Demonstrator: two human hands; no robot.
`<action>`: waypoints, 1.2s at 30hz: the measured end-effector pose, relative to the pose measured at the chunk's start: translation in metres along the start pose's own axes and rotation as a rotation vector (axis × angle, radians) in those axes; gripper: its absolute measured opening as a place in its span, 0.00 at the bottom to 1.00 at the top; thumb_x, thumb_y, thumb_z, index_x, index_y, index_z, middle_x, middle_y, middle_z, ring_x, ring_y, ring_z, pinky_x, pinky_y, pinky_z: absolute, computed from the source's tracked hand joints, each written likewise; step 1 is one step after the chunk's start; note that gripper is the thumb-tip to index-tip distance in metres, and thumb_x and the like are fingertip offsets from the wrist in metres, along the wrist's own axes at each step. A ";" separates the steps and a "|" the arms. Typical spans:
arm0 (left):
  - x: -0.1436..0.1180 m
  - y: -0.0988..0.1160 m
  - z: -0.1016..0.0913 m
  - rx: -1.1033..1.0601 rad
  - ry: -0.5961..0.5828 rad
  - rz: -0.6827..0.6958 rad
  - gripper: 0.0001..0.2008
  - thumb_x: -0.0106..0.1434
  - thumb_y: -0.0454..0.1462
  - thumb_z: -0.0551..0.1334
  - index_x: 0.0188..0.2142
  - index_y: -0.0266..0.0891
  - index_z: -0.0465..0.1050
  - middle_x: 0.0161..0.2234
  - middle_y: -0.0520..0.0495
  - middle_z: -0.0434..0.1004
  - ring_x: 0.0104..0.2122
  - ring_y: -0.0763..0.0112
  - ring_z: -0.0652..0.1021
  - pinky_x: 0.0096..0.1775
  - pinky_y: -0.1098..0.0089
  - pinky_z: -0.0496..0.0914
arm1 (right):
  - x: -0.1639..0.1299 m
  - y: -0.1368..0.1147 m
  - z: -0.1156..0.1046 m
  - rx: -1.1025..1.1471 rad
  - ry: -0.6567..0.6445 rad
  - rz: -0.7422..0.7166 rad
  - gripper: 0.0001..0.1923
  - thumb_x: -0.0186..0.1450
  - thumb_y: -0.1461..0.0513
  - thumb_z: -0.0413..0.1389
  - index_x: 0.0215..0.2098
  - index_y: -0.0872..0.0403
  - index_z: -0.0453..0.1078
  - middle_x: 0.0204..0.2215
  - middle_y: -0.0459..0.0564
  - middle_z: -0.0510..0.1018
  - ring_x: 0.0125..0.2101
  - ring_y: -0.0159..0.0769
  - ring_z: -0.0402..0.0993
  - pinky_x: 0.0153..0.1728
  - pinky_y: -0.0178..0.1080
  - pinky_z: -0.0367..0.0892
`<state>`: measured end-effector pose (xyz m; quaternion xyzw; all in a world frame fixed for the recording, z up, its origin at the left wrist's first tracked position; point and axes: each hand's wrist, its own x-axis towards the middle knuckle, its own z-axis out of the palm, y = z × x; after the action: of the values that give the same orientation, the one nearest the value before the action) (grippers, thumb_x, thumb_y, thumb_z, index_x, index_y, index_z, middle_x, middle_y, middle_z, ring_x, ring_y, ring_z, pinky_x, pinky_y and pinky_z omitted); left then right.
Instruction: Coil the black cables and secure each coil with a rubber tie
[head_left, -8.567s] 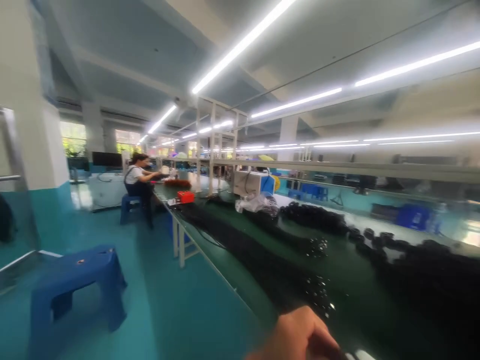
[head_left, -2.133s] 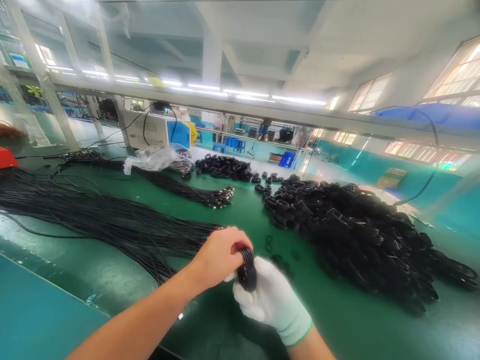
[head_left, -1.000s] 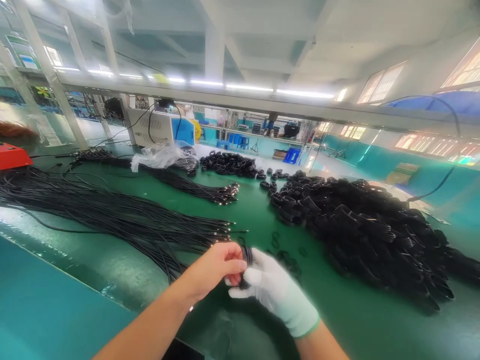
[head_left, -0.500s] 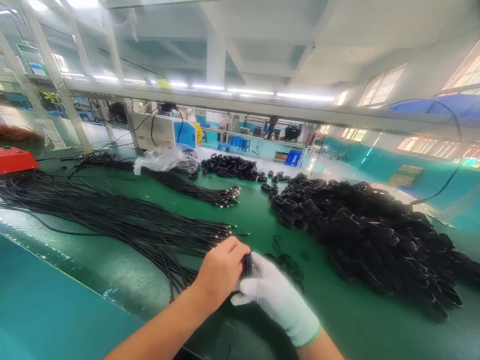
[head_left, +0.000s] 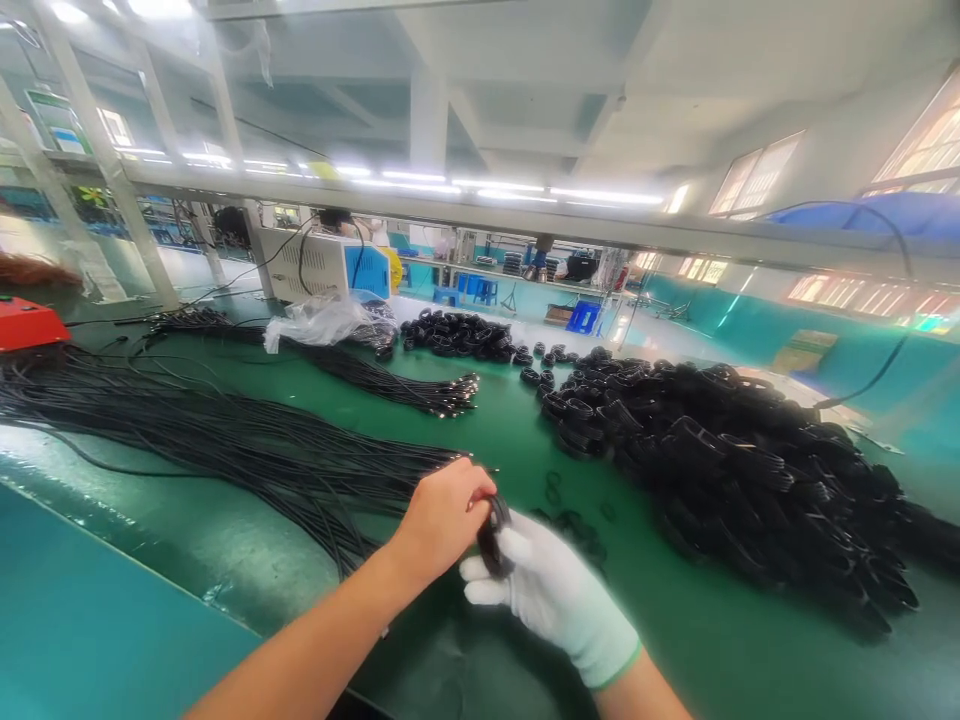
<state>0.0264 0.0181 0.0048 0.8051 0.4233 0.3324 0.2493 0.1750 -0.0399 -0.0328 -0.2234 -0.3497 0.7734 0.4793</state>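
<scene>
A black cable coil (head_left: 493,540) is held between my two hands over the green table. My bare left hand (head_left: 448,512) closes its fingers on the coil's upper left edge. My right hand (head_left: 544,590), in a white glove, grips the coil from the right with thumb and fingers around it. Left of my hands lies a long bundle of straight black cables (head_left: 247,440), its tips partly behind my left hand. Several thin black rings (head_left: 574,530) lie on the table just beyond the glove.
A large heap of coiled black cables (head_left: 720,480) covers the table's right side, with a smaller pile (head_left: 457,335) farther back. Another cable bundle (head_left: 382,380) lies beneath a clear plastic bag (head_left: 319,322). A red device (head_left: 30,325) sits far left; a white-and-blue machine (head_left: 322,262) stands behind.
The coil has turned between my hands and shows more of its ring shape. My gloved thumb has moved up onto it, and my left hand has shifted slightly up.
</scene>
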 end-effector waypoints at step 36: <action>-0.012 -0.050 -0.043 0.348 0.029 -0.065 0.06 0.62 0.37 0.57 0.36 0.46 0.72 0.35 0.53 0.75 0.34 0.71 0.74 0.37 0.73 0.67 | 0.069 -0.166 -0.080 -2.308 0.932 0.037 0.29 0.62 0.53 0.46 0.57 0.61 0.61 0.53 0.63 0.69 0.54 0.53 0.61 0.51 0.52 0.50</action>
<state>-0.0359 0.0388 -0.0051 0.8171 0.5039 0.2575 0.1106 0.2964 0.0975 0.0392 -0.7717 -0.6182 -0.1318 0.0705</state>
